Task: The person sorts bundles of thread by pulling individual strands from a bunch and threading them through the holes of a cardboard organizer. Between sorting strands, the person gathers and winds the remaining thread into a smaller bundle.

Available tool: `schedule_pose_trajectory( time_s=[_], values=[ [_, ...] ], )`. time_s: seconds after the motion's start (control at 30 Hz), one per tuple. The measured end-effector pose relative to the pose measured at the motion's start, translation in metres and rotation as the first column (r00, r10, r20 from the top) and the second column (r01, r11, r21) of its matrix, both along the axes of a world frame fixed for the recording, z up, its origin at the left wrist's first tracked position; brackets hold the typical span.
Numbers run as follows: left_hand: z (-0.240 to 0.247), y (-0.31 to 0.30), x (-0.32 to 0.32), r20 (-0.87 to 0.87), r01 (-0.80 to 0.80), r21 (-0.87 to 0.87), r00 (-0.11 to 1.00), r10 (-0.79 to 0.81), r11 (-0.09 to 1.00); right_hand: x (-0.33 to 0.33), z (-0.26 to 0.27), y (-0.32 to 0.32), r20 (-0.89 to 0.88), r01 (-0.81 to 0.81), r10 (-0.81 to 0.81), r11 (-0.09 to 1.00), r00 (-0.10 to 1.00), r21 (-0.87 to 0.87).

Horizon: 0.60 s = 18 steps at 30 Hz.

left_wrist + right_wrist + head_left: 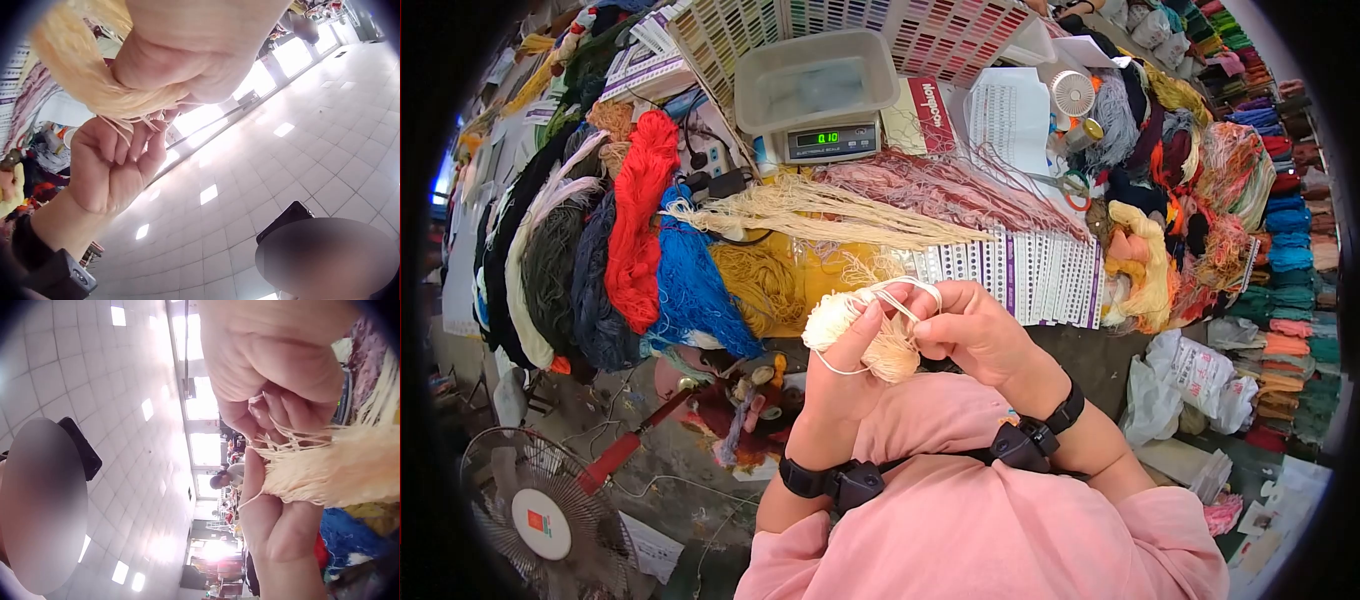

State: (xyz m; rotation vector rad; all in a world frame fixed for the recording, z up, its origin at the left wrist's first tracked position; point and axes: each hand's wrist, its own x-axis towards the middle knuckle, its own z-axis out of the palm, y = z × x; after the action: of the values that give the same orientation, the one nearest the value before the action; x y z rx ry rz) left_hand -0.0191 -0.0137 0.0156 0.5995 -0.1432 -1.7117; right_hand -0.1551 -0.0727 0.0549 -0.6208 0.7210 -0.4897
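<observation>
A skein of cream yarn is bunched in my left hand, with the thumb laid across it. My right hand pinches a few loose strands drawn out from the bundle, its fingertips close beside the left ones. From the left wrist, the thick folded skein passes under the left palm, and strands run to the right fingers. In the right wrist view many fine threads spread over the left thumb and fingers, while the right fingers curl around some of them.
Beyond the hands lies a long cream hank on the table. A digital scale carries a plastic tub. Red yarn and blue yarn hang at the left; printed cards lie right. A fan stands lower left.
</observation>
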Motion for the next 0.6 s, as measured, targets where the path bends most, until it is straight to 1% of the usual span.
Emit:
schedule_pose_trajectory(
  time_s=[0.1, 0.17, 0.2, 0.27, 0.3, 0.37, 0.4, 0.47, 0.57, 0.6],
  values=[
    [0.003, 0.0, -0.001, -0.019, -0.016, 0.024, 1.0, 0.016, 1.0, 0.0, 0.0, -0.002, 0.044, 0.023, -0.027, 0.995, 0.999, 0.098],
    [0.013, -0.001, -0.002, -0.087, -0.045, 0.066, 0.995, 0.051, 0.997, -0.004, 0.0, -0.004, 0.046, 0.015, -0.022, 0.989, 0.999, 0.145],
    [0.016, -0.002, -0.003, -0.121, -0.058, 0.088, 0.99, 0.068, 0.994, -0.003, -0.001, -0.003, 0.008, 0.018, -0.019, 0.992, 1.0, 0.128],
    [0.01, 0.001, -0.003, -0.125, -0.042, 0.076, 0.991, 0.051, 0.996, -0.001, -0.002, -0.001, -0.069, 0.025, -0.019, 0.995, 0.997, 0.095],
    [0.008, 0.002, -0.003, -0.128, -0.034, 0.071, 0.991, 0.043, 0.997, 0.002, 0.001, 0.0, -0.114, 0.017, -0.011, 0.999, 0.993, 0.047],
    [0.012, 0.003, -0.005, 0.038, -0.013, 0.039, 0.999, 0.012, 0.999, 0.011, 0.01, 0.002, -0.203, -0.007, -0.003, 0.999, 0.979, -0.047],
    [0.014, 0.002, -0.006, 0.121, -0.001, 0.024, 0.993, -0.002, 1.0, 0.01, 0.009, 0.002, -0.206, -0.007, -0.005, 0.998, 0.979, -0.056],
    [0.014, 0.002, -0.005, 0.102, -0.008, 0.028, 0.995, 0.006, 1.0, 0.011, 0.008, 0.002, -0.211, -0.011, -0.005, 0.997, 0.977, -0.074],
    [0.011, 0.002, -0.006, 0.054, -0.04, 0.017, 0.998, 0.039, 0.999, 0.011, 0.007, 0.004, -0.172, 0.069, -0.08, 0.995, 0.982, -0.07],
    [0.01, 0.003, -0.006, 0.035, -0.051, 0.01, 0.998, 0.051, 0.999, 0.009, 0.006, 0.003, -0.149, 0.054, -0.063, 0.997, 0.987, -0.059]
  ],
)
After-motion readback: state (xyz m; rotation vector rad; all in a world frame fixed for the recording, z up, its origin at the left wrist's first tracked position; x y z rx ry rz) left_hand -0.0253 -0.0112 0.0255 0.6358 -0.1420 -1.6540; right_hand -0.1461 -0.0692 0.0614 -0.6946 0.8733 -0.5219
